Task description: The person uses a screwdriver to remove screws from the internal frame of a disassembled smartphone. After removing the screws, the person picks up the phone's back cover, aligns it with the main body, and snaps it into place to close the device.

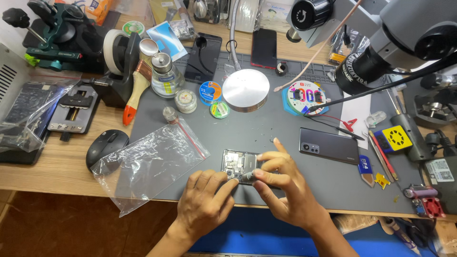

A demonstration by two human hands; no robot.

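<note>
Both forearms rise from the bottom edge of the frame, over a blue surface below the desk edge. At lower centre the left hand [205,202] rests on the grey work mat [266,128], fingers curled together, their tips pressed against the near left edge of an opened phone [239,164] that lies flat with its inner parts showing. Just right of it, the right hand [285,188] pinches thumb and forefinger together on a small dark part at the phone's near right corner; what that part is cannot be made out, and the other fingers are spread over the phone.

Left of the hands a clear plastic bag [150,164] with a red seal strip lies half on the mat, half on the wooden desk, and a black mouse [105,146] sits touching its left edge. Right of the hands, well apart from them, a dark phone back cover [329,145] lies flat.

Farther up, at mid-frame, a round metal disc [246,90] stands on the mat, with small solder-wire spools [210,93] to its left and a glass dispenser bottle [166,78] beyond those. An orange-tipped brush [135,93] leans at left. At upper right a microscope head [381,43] hangs over the mat.
</note>
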